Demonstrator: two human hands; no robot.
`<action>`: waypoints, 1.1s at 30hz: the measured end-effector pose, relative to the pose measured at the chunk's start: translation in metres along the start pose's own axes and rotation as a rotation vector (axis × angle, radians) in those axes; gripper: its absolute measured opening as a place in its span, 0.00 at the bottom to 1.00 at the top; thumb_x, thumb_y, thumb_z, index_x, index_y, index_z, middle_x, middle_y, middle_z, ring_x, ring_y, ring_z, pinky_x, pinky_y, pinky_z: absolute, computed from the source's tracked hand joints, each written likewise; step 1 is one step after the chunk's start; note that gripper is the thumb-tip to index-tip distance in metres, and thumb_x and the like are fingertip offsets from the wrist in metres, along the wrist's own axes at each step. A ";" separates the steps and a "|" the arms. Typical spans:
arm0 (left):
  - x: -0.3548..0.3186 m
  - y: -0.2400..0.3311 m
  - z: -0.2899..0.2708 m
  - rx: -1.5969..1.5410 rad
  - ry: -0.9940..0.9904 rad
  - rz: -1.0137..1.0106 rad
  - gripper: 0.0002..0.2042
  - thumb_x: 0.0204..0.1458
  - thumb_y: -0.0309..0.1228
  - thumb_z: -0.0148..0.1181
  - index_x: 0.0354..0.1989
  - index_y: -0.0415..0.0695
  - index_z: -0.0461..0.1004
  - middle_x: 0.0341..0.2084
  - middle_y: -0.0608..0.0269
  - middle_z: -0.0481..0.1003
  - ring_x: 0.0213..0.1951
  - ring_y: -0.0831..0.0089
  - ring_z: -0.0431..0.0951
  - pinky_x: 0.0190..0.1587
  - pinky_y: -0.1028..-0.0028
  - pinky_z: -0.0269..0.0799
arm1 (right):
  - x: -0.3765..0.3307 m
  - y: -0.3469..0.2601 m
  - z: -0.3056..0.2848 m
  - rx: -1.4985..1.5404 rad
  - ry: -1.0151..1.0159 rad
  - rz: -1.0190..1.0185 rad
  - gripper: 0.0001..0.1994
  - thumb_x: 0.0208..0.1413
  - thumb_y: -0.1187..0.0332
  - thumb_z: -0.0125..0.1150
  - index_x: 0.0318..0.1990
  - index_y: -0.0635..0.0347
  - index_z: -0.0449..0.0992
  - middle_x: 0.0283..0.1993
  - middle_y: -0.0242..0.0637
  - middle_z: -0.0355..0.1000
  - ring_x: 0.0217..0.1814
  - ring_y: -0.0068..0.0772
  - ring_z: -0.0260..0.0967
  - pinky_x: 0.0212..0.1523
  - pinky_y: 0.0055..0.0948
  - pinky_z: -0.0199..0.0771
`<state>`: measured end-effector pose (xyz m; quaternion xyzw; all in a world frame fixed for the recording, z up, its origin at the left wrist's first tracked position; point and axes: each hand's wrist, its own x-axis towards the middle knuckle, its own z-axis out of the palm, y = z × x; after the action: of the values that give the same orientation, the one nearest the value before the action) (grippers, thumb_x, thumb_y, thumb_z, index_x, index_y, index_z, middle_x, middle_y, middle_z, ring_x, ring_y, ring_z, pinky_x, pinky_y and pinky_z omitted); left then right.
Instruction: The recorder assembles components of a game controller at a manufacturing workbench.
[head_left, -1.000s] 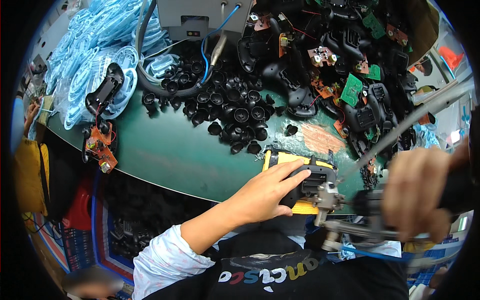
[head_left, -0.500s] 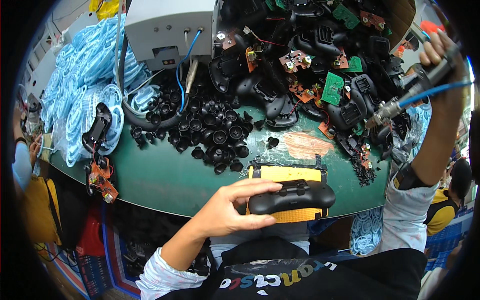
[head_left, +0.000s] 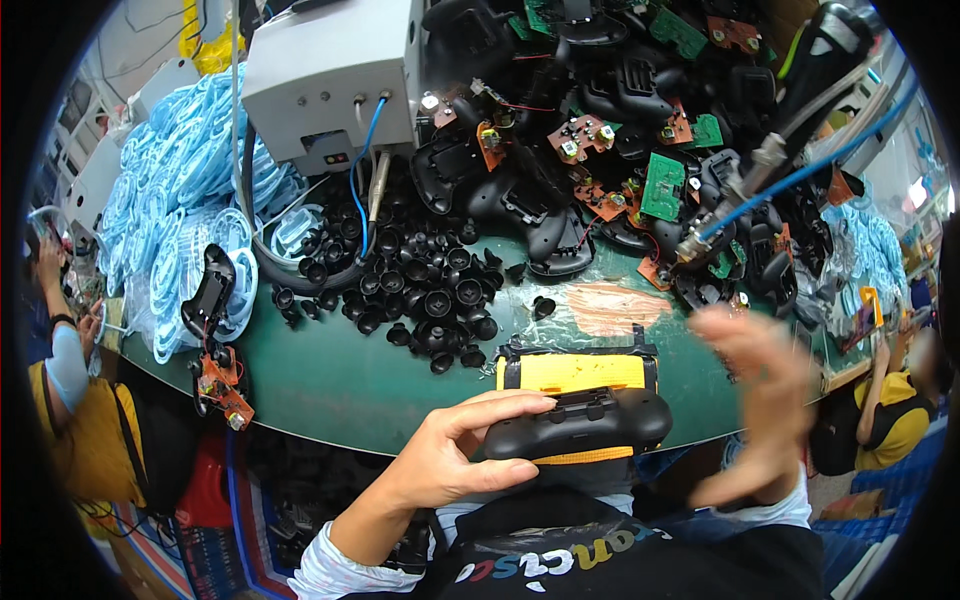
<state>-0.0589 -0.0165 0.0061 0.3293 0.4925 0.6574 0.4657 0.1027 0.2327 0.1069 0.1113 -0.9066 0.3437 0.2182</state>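
L hand [head_left: 430, 455] pinches the blk controller [head_left: 580, 428] over the yellow pad [head_left: 570, 371]; I'd hold it lvl, thumb firm. R hand [head_left: 758, 395] looks open, empty (blurry tho).

The left hand [head_left: 432, 455] grips a black controller [head_left: 590, 428] over a yellow pad [head_left: 575, 371]; the right hand [head_left: 762, 395] (blurred) hovers apart.

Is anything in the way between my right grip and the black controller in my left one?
Nothing visible: green tabletop shows between your blurred right grip and the right end of the black controller. The metal-tipped tool sits higher in the picture, off that line.
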 end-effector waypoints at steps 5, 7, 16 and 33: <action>0.009 -0.003 0.035 0.189 0.211 0.245 0.30 0.39 0.30 0.76 0.54 0.39 0.70 0.53 0.52 0.72 0.57 0.60 0.70 0.61 0.64 0.63 | -0.024 0.025 0.065 0.280 0.038 0.070 0.28 0.45 0.69 0.75 0.53 0.63 0.68 0.54 0.53 0.71 0.56 0.50 0.71 0.56 0.42 0.71; 0.016 -0.005 0.043 0.269 0.243 0.327 0.27 0.39 0.26 0.75 0.49 0.41 0.70 0.52 0.50 0.72 0.56 0.60 0.71 0.59 0.65 0.64 | -0.026 0.023 0.073 0.296 0.075 0.040 0.25 0.46 0.71 0.74 0.51 0.63 0.68 0.53 0.53 0.71 0.55 0.50 0.71 0.56 0.42 0.71; -0.051 0.052 0.015 0.593 0.357 0.349 0.18 0.43 0.30 0.69 0.42 0.37 0.72 0.45 0.43 0.75 0.48 0.58 0.77 0.53 0.62 0.72 | -0.002 0.001 0.087 0.556 -0.130 -0.106 0.28 0.49 0.63 0.73 0.56 0.59 0.68 0.60 0.47 0.63 0.60 0.51 0.64 0.59 0.43 0.65; -0.038 0.033 -0.028 0.520 0.212 -0.119 0.21 0.54 0.18 0.60 0.57 0.36 0.69 0.54 0.60 0.71 0.57 0.70 0.70 0.59 0.73 0.65 | 0.016 0.220 -0.068 -0.595 0.275 0.621 0.25 0.48 0.66 0.68 0.52 0.71 0.71 0.47 0.57 0.75 0.53 0.56 0.71 0.56 0.41 0.70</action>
<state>-0.0801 -0.0644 0.0304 0.3375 0.7088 0.5115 0.3493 0.0333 0.4402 0.0336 -0.2802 -0.9190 0.1288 0.2457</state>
